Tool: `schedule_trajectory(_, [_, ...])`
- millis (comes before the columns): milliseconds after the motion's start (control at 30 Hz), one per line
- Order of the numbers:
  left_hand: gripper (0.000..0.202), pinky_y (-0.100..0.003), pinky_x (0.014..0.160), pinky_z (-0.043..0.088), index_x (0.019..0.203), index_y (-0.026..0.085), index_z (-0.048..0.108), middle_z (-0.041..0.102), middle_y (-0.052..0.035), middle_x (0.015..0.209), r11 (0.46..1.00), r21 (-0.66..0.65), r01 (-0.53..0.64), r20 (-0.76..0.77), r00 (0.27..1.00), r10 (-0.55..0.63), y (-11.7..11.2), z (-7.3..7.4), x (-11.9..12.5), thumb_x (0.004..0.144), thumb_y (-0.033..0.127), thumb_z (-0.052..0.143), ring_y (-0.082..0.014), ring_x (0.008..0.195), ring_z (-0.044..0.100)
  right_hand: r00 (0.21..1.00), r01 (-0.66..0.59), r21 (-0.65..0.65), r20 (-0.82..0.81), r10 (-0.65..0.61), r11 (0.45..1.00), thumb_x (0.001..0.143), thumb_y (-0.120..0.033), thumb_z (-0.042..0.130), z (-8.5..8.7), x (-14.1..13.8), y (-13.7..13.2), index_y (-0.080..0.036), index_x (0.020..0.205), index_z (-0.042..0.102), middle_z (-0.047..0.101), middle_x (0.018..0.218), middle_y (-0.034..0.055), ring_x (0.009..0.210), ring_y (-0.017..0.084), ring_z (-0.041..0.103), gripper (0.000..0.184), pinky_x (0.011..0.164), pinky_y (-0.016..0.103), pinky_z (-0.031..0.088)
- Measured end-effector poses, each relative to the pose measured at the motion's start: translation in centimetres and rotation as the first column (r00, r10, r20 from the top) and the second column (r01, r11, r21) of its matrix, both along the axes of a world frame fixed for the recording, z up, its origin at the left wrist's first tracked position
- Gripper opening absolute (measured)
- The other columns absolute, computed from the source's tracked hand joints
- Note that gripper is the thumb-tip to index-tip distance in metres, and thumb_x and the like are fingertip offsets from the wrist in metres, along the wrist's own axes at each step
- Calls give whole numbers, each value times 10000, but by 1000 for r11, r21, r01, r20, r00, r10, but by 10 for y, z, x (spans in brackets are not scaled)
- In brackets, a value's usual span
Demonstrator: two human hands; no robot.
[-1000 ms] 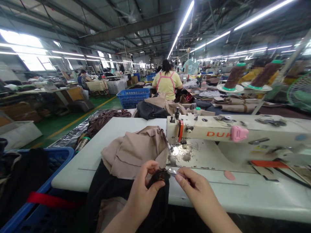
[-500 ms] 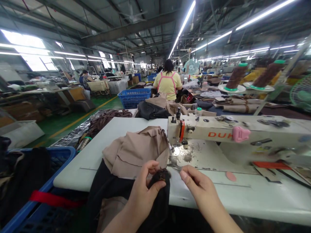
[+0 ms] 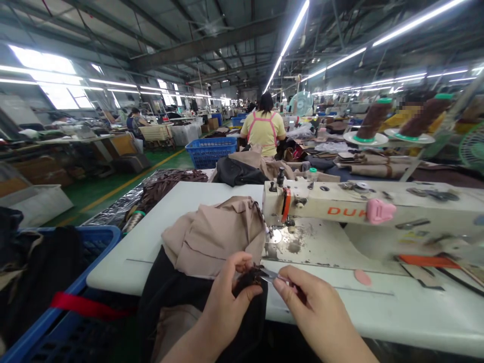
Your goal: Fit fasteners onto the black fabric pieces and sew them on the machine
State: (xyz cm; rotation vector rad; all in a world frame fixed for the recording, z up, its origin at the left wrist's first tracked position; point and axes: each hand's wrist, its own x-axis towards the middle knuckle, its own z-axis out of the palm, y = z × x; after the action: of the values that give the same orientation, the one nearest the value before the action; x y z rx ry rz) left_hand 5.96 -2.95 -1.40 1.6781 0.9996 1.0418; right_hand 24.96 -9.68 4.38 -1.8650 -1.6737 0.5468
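1. Two hands work at the near edge of the table (image 3: pixel 378 307), just in front of the needle end of the sewing machine (image 3: pixel 340 206).
2. The dark cloth (image 3: pixel 181 297) hangs over the table edge, in front of the sewing machine and to its left. One small corner of it is bunched up, with loose brownish threads standing out.
3. I judge this cloth to be soft, light and limp. It would fold and slide down if nobody held it. The loose threads look thin and easy to pull out. The best place to hold seems to be close under the bunched corner, so that the threads stand free.
4. The left hand (image 3: pixel 227 307) pinches that corner narrowly between thumb and forefinger. The other fingers curl under the cloth.
5. The right hand (image 3: pixel 313 312) is closed around small metal clippers (image 3: pixel 270 276), and only the thin tip shows past the thumb. The tip is at the threads, touching or just beside them. I cannot tell if the blades are open.
6. A beige cloth (image 3: pixel 212 237) lies piled to the left of the sewing machine, touching its needle end.
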Motion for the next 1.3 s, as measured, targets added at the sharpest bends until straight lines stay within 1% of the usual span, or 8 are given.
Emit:
schedule_trajectory(133, [462, -336, 827, 551, 1253, 259, 593, 667, -42, 1090, 1000, -5, -1, -20, 1000, 0, -1, 1, 0, 815, 193, 722, -231, 1027, 643, 999, -2, 14, 42, 2, 1000, 960, -505, 468, 3, -3, -2, -247, 732, 575, 615, 648, -6, 616, 178, 563, 361, 573, 263, 333])
schedule_trajectory(600, [437, -360, 866, 562, 1235, 263, 609, 682, -41, 1078, 999, 34, 3, -34, 999, -2, -4, 1, 1, 819, 203, 726, -232, 1014, 659, 1000, -7, -68, -9, 7, 998, 973, -515, 445, 1, -3, 1, -247, 740, 559, 564, 638, -26, 622, 166, 537, 373, 588, 254, 328])
schedule_trajectory(833, [445, -358, 870, 562, 1254, 262, 595, 681, -50, 1099, 998, 64, 16, -57, 998, -12, -4, -1, -1, 830, 200, 716, -227, 1032, 649, 999, -24, 6, -43, 24, 1000, 977, -495, 460, -4, -6, 3, -234, 682, 513, 518, 604, -33, 594, 151, 502, 397, 567, 243, 325])
schedule_trajectory(933, [419, -363, 864, 564, 1235, 250, 607, 683, -52, 1073, 998, 52, 18, -52, 999, -15, -4, 3, -1, 831, 202, 705, -228, 1007, 654, 992, -9, 71, -123, 18, 997, 971, -512, 485, -8, -4, 1, -229, 668, 523, 506, 604, -32, 594, 148, 497, 415, 565, 239, 347])
schedule_trajectory(1067, [426, -364, 852, 568, 1247, 247, 605, 675, -61, 1089, 999, 32, -4, -50, 999, 5, -5, 4, -1, 834, 201, 701, -242, 1047, 645, 935, 177, 185, -339, -106, 967, 960, -551, 510, -13, 3, 0, -225, 761, 611, 506, 651, -29, 621, 149, 512, 395, 587, 236, 403])
schedule_trajectory(1133, [430, -363, 843, 569, 1248, 249, 606, 675, -61, 1091, 1000, 29, -8, -51, 999, 9, -5, 2, -1, 833, 200, 707, -244, 1045, 644, 904, 244, 204, -402, -146, 948, 944, -564, 537, -17, 6, 2, -218, 800, 633, 522, 670, -24, 626, 150, 512, 387, 579, 238, 411])
schedule_trajectory(1233, [430, -358, 837, 573, 1249, 254, 605, 675, -55, 1082, 999, 38, -8, -46, 999, 9, -5, 0, -1, 837, 195, 711, -238, 1033, 646, 873, 253, 170, -464, -150, 952, 878, -579, 622, -24, 9, 10, -208, 953, 690, 634, 746, 4, 669, 171, 582, 385, 608, 259, 475])
schedule_trajectory(1300, [420, -352, 837, 574, 1248, 258, 604, 674, -50, 1082, 999, 50, -7, -42, 999, 9, -5, -1, -1, 846, 200, 710, -232, 1031, 647, 862, 202, 119, -494, -119, 972, 836, -563, 660, -28, 7, 18, -201, 1105, 715, 729, 890, 50, 783, 212, 663, 454, 707, 308, 546])
